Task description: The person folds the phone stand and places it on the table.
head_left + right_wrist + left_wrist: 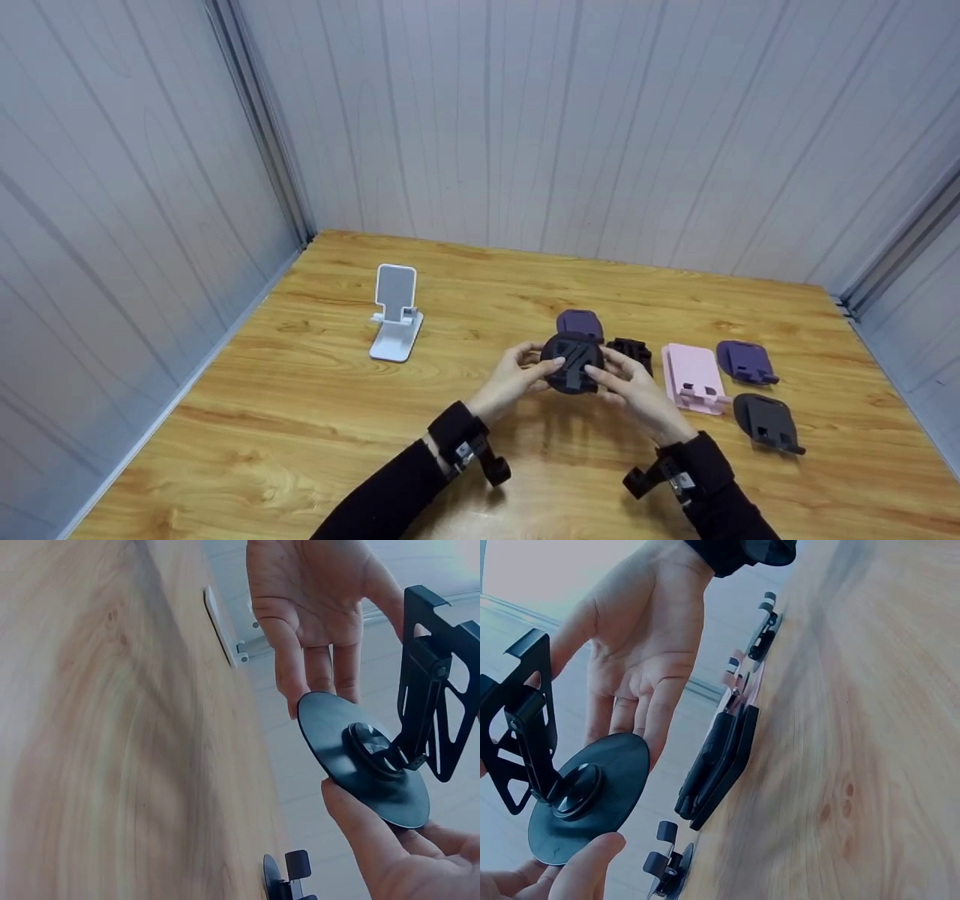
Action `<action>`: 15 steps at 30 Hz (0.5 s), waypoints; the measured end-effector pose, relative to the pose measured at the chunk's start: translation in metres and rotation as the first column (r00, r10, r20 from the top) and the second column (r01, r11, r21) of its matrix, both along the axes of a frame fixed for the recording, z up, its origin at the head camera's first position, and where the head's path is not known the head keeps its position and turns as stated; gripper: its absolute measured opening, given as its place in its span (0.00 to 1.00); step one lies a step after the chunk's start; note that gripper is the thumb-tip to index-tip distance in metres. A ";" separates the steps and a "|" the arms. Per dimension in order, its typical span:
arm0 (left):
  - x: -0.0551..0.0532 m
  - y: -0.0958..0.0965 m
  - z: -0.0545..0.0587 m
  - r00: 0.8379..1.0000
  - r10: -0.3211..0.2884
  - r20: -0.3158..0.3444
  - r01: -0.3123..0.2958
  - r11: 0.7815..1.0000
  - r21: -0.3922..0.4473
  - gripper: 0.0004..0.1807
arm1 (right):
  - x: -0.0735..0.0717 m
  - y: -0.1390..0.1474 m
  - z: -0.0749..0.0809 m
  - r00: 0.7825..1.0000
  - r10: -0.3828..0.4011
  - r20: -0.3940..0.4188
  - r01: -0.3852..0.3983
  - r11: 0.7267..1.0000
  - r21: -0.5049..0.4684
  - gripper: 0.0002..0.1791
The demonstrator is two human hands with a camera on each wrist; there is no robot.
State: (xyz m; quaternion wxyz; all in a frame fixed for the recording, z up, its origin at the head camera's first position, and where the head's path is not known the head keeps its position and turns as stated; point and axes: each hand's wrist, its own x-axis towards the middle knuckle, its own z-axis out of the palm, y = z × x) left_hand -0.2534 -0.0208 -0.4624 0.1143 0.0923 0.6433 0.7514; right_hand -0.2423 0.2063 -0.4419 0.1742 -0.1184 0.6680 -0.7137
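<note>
A black phone stand [572,367] with a round base is held between both hands above the table. My left hand [514,381] grips its left side, the thumb lying on the folded upper part. From the opposite side my right hand [636,391] grips it, thumb also on top. In the left wrist view the round base plate [619,791] shows a hinged arm, which rises to a cut-out support plate [541,652]. The right wrist view shows the same base [330,731], with fingers at its rim and the arm raised at an angle.
A white phone stand [395,341] stands unfolded at the left on the wooden table [300,420]. Just behind the hands lies a purple stand [580,321]. To the right are a black stand [636,351], a pink one [691,367], another purple one [746,361] and a dark grey one [765,420].
</note>
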 end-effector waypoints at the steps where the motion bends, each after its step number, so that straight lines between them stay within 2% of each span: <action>1: 0.000 0.000 0.000 1.000 0.001 0.002 -0.001 1.000 -0.004 0.27 | 0.000 0.000 0.000 1.000 -0.003 0.002 0.003 1.000 -0.004 0.42; 15: -0.002 -0.003 -0.002 0.999 -0.014 -0.031 0.012 0.999 -0.046 0.25 | -0.002 -0.001 -0.007 1.000 0.017 0.005 -0.017 0.998 -0.067 0.37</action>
